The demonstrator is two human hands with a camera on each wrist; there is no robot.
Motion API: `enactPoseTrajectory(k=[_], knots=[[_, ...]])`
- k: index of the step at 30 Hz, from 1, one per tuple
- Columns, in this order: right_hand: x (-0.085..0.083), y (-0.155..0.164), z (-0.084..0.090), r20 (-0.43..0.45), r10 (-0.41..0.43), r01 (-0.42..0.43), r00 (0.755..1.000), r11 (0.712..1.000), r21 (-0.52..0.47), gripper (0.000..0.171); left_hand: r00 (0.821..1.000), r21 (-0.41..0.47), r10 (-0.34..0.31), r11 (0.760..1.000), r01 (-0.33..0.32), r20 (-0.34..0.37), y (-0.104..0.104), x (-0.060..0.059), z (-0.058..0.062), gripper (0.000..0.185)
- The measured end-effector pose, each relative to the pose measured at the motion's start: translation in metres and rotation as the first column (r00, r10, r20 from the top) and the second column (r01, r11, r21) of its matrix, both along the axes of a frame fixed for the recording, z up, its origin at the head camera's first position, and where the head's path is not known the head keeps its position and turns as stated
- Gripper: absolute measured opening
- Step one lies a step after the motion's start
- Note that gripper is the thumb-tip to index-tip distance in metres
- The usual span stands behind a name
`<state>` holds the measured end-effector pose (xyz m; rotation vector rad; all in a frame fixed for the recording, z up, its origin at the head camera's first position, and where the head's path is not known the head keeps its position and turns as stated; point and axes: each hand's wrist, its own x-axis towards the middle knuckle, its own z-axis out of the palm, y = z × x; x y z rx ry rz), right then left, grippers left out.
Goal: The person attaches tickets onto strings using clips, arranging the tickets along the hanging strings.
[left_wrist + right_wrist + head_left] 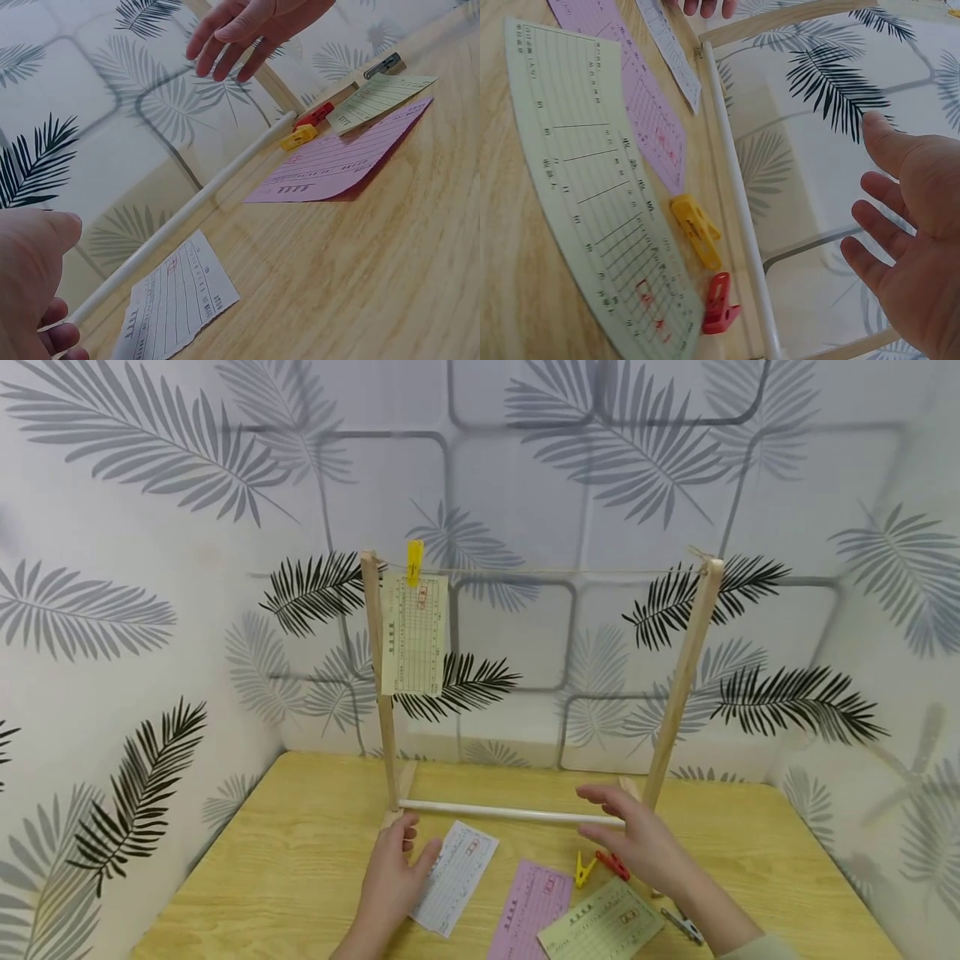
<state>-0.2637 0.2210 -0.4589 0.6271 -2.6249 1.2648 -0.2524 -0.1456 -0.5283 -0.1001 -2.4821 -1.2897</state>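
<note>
The worktop [247, 868] carries a wooden frame [682, 685] near its far edge. A white rod [510, 813] joins the posts at the base; a string [540, 571] joins their tops. The right hand [637, 835] is raised near the right post, empty, thumb and fingers wide apart. The left hand [396, 870] is empty, fingers loosely bent, beside the white slip [459, 872]. A yellow slip [416, 639] hangs at the string's left end. Toward the worktop's near edge, the green slip [600, 922] overlaps the pink slip [528, 906]. A grey clip [682, 927] lies toward the worktop's right edge. A yellow clip [415, 562] fastens the hanging slip; a second yellow clip [583, 869] lies beside the red clip [613, 865].
</note>
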Motion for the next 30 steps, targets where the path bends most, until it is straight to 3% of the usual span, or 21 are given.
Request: enactPoseTrajectory(k=[9,19,26,30], knots=[[0.005,0.008,-0.026,0.059,0.018,-0.016,0.998,0.999,-0.032,0.048,0.999,-0.102,-0.007,0.995,0.01,0.033,0.004,0.001,-0.01,0.057],[0.007,0.01,-0.046,0.179,-0.034,0.044,0.983,0.998,-0.053,0.047,0.999,-0.187,0.0,0.982,0.009,0.049,0.004,0.004,-0.016,0.059],[0.007,0.014,-0.06,0.205,0.022,0.011,0.979,0.988,-0.157,0.049,0.999,-0.226,-0.019,0.974,0.025,0.029,0.005,0.005,-0.021,0.058],[0.008,0.014,-0.064,0.234,0.013,0.024,0.972,0.988,-0.154,0.051,0.999,-0.259,-0.027,0.965,0.033,0.025,0.006,0.005,-0.024,0.061]])
